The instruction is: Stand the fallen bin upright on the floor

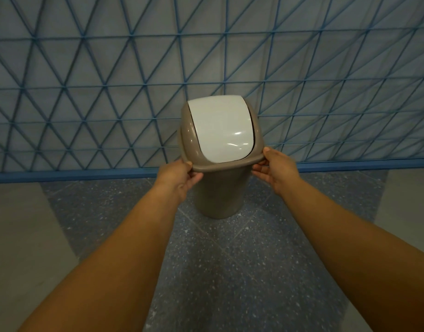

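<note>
Taupe plastic swing-lid bin, upright, base on speckled blue-grey floor, just before blue lattice wall panel. White swing flap closed in domed lid. Left hand pinching lid rim at left, thumb above, fingers curled beneath. Right hand gripping rim at right, same thumb-over, fingers-under hold.

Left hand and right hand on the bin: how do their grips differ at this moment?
The left hand is closed on the rim of the bin, thumb on top and fingers curled beneath; the right hand is looser, thumb on the rim and fingers spread below it. The left hand sits slightly lower than the right hand. Both hold the brown lid rim on opposite sides, near the white flap.
</note>
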`<state>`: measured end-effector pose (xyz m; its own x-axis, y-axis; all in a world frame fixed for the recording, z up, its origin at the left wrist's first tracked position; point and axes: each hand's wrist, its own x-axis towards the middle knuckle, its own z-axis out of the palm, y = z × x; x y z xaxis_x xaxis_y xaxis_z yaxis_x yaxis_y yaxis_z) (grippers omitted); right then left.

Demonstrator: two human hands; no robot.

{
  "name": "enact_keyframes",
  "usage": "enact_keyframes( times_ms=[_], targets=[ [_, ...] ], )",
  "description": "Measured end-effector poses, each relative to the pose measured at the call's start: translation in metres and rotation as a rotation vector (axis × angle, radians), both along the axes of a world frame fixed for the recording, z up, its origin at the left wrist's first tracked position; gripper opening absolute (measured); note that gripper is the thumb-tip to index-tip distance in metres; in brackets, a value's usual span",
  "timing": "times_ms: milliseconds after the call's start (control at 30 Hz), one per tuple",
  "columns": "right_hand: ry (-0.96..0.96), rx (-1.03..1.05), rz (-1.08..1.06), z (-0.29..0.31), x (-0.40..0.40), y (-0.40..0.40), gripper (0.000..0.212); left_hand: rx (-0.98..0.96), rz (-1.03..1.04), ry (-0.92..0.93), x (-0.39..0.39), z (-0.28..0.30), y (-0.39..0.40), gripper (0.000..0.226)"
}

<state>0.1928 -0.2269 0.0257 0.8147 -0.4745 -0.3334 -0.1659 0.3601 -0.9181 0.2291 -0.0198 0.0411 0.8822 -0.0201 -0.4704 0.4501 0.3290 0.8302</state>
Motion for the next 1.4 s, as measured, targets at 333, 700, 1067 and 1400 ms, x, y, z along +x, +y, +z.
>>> enact_keyframes(
  times_ms=[333, 700, 1067, 1400],
  targets=[
    [0.000, 0.025, 0.013, -0.005, -0.002, 0.002, 0.020, 0.064, 0.023, 0.021, 0.019, 0.004, -0.002, 0.032],
    [0.031, 0.022, 0.027, -0.002, 0.002, 0.001, 0.020, 0.048, 0.018, 0.027, 0.017, 0.008, -0.001, 0.033],
    [0.033, 0.028, 0.034, -0.001, -0.001, 0.001, 0.030, 0.063, 0.025, 0.031, 0.018, 0.007, -0.002, 0.029],
    [0.068, -0.022, 0.036, 0.004, -0.007, 0.003, 0.025, 0.197, 0.034, -0.017, 0.006, 0.008, 0.001, 0.013]
  ],
)
